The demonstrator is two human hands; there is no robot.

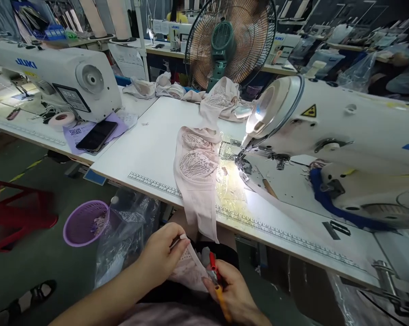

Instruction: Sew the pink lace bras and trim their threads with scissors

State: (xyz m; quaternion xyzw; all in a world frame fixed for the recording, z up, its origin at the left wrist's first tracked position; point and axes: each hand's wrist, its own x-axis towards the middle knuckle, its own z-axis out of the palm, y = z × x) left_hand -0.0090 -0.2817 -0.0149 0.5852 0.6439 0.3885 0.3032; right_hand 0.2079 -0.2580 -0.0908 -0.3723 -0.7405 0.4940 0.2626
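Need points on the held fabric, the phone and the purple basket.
Held fabric (pixel 188 270): head view, on its lacy middle.
Phone (pixel 97 136): head view, on the middle of its dark face.
Purple basket (pixel 79 223): head view, on its bare inner wall.

Pretty simple look tbh: the slim left forearm (pixel 112 287) is bare down to the wrist, and the left hand (pixel 165 253) and right hand (pixel 229 290) are bare too. Clothes-wise, there's a dusty-pink fabric top (pixel 170 315) at the bottom edge, plus dark black cloth (pixel 163 293) over the lap, cut kinda hidden.
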